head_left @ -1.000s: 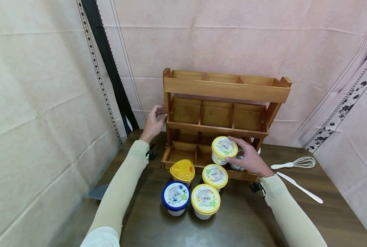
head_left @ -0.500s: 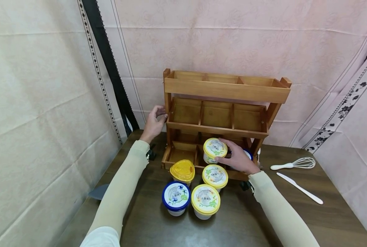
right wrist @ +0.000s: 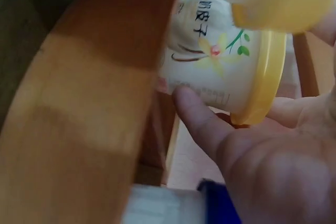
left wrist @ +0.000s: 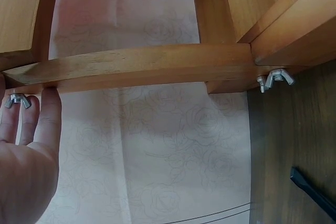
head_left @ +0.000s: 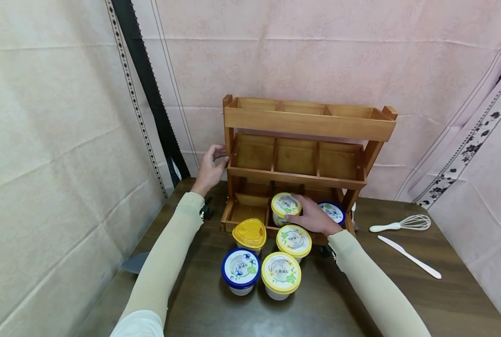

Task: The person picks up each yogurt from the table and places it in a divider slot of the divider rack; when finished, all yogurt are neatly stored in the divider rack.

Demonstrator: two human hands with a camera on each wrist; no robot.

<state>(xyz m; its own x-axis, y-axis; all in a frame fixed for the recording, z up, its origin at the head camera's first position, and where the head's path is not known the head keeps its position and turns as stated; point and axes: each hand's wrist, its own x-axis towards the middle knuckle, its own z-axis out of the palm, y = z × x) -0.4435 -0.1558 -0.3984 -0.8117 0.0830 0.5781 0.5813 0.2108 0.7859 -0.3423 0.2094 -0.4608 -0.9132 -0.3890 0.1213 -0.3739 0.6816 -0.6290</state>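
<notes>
My right hand (head_left: 313,216) holds a yellow-lidded tub (head_left: 286,206) between thumb and fingers, in the middle compartment of the wooden rack's (head_left: 309,124) lowest tier. In the right wrist view a finger lies against this tub's (right wrist: 210,61) printed side. A blue-lidded tub (head_left: 332,212) sits in the compartment to the right, partly behind the hand. My left hand (head_left: 209,169) grips the rack's left side post (left wrist: 136,69), near a wing nut (left wrist: 19,100). In front of the rack stand two yellow-lidded tubs (head_left: 294,240) (head_left: 281,272), a blue-lidded tub (head_left: 240,267) and a tub with a rounded-triangular yellow lid (head_left: 249,232).
To the right of the rack lie a white-handled whisk (head_left: 402,223) and a white table knife (head_left: 409,257) on the dark wooden table (head_left: 330,299). A grey flat object (head_left: 135,263) shows beyond the left forearm. Pale fabric (head_left: 301,51) hangs behind the rack.
My right hand has carried the yellow-lidded tub left and down into the middle compartment, uncovering the blue-lidded tub on the right. The left hand has stayed at the post.
</notes>
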